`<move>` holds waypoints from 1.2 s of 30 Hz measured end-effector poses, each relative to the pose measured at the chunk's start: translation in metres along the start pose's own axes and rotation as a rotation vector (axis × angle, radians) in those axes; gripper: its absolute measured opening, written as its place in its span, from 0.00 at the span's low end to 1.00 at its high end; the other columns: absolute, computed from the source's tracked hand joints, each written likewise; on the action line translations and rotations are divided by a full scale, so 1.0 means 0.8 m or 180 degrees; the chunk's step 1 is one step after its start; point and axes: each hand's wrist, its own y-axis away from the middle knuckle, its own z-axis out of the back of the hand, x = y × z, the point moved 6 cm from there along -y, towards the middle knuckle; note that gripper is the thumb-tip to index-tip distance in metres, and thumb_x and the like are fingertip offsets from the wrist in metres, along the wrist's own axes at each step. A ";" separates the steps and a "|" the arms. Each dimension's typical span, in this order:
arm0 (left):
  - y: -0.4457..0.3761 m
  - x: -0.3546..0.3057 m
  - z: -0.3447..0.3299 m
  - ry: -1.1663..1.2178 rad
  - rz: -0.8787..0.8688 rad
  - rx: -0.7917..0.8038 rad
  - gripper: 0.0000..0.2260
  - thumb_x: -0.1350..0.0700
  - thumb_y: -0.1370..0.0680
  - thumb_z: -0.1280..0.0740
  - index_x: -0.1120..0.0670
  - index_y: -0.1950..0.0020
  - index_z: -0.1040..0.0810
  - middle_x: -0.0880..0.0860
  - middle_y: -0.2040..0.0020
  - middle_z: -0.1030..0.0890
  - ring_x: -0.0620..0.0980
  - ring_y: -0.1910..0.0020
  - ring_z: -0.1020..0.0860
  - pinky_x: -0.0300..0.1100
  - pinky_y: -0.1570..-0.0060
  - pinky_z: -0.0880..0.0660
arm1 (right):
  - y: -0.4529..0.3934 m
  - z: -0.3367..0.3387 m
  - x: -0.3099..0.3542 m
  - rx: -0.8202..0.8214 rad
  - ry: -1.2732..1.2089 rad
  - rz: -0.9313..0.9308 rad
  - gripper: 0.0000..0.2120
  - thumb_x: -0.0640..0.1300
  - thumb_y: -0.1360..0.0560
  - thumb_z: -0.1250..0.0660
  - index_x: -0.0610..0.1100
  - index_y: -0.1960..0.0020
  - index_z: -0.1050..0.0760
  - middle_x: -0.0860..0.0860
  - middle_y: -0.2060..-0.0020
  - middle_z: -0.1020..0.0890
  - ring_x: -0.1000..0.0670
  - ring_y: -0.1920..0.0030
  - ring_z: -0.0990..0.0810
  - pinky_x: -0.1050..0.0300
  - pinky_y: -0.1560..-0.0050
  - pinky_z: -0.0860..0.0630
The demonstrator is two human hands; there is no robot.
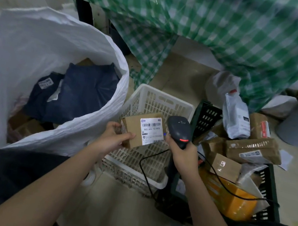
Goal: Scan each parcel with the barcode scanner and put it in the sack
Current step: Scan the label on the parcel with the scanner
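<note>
Left grip (115, 136) on labelled brown parcel (141, 129)

The mouth of the white sack (61, 37) on the left stands wide open, so a hand can go in from above; inside, dark blue bags (80, 90) and brown boxes lie low, with free room over them. Between the sack and the dark crate (206, 113) stands the white basket (152, 101), open at the top. The dark crate on the right is heaped with parcels (253, 149), and a black cable (217, 181) runs across them. Behind, the green checked cloth (219, 25) hangs down and closes the way forward
</note>
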 end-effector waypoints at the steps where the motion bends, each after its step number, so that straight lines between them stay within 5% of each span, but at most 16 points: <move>1: -0.003 -0.004 -0.002 0.0103 -0.0009 0.0004 0.28 0.58 0.28 0.26 0.53 0.36 0.40 0.52 0.42 0.28 0.52 0.47 0.22 0.50 0.51 0.20 | 0.004 0.000 0.005 0.0114 0.0055 0.0027 0.14 0.52 0.29 0.26 0.41 0.55 0.20 0.42 0.61 0.17 0.48 0.60 0.19 0.52 0.58 0.24; 4: -0.002 -0.017 -0.010 0.0212 -0.0056 -0.0019 0.27 0.59 0.27 0.27 0.54 0.36 0.40 0.51 0.44 0.28 0.51 0.48 0.22 0.49 0.52 0.21 | 0.019 -0.005 0.016 0.0519 -0.0028 0.0018 0.18 0.55 0.29 0.27 0.39 0.59 0.20 0.43 0.68 0.18 0.43 0.63 0.18 0.41 0.53 0.20; 12: 0.005 -0.025 -0.019 0.0184 -0.0179 -0.0020 0.27 0.58 0.26 0.27 0.53 0.34 0.39 0.50 0.46 0.26 0.52 0.47 0.22 0.49 0.47 0.22 | 0.056 0.002 0.018 0.0588 0.0357 0.0075 0.13 0.52 0.27 0.27 0.44 0.58 0.25 0.50 0.72 0.22 0.55 0.73 0.22 0.63 0.71 0.27; 17: 0.011 -0.028 -0.019 0.0102 -0.0265 -0.0049 0.26 0.58 0.26 0.27 0.53 0.35 0.39 0.49 0.48 0.26 0.49 0.48 0.22 0.44 0.52 0.22 | 0.068 0.004 0.025 0.0540 0.0561 0.0123 0.18 0.52 0.27 0.28 0.37 0.63 0.24 0.47 0.75 0.23 0.52 0.74 0.21 0.64 0.73 0.26; 22: 0.016 -0.028 -0.021 0.0113 -0.0279 -0.0033 0.27 0.57 0.26 0.27 0.52 0.34 0.39 0.50 0.46 0.27 0.53 0.44 0.23 0.46 0.46 0.23 | 0.075 0.005 0.031 0.0521 0.0569 0.0169 0.17 0.51 0.27 0.28 0.38 0.64 0.25 0.47 0.75 0.24 0.54 0.76 0.22 0.67 0.75 0.29; 28: 0.036 -0.033 -0.021 0.0140 -0.0353 -0.0010 0.27 0.57 0.26 0.27 0.52 0.34 0.39 0.53 0.44 0.26 0.52 0.45 0.22 0.47 0.46 0.22 | 0.080 0.012 0.035 0.0440 0.0382 0.0234 0.16 0.51 0.28 0.26 0.38 0.62 0.23 0.47 0.75 0.23 0.53 0.74 0.22 0.56 0.70 0.21; 33: 0.077 -0.052 -0.009 0.0108 -0.0633 -0.0239 0.24 0.54 0.26 0.28 0.51 0.36 0.36 0.49 0.46 0.26 0.49 0.48 0.21 0.39 0.58 0.22 | 0.084 0.022 0.049 0.0040 0.0099 0.0426 0.14 0.56 0.31 0.25 0.45 0.60 0.21 0.50 0.72 0.20 0.47 0.66 0.18 0.47 0.61 0.21; 36: 0.108 -0.063 0.006 0.0260 -0.0842 -0.0337 0.21 0.54 0.26 0.28 0.51 0.38 0.33 0.50 0.45 0.23 0.47 0.50 0.20 0.36 0.62 0.23 | 0.087 0.019 0.073 -0.0182 -0.0080 0.0620 0.10 0.53 0.30 0.26 0.48 0.60 0.22 0.51 0.67 0.18 0.51 0.62 0.18 0.50 0.57 0.22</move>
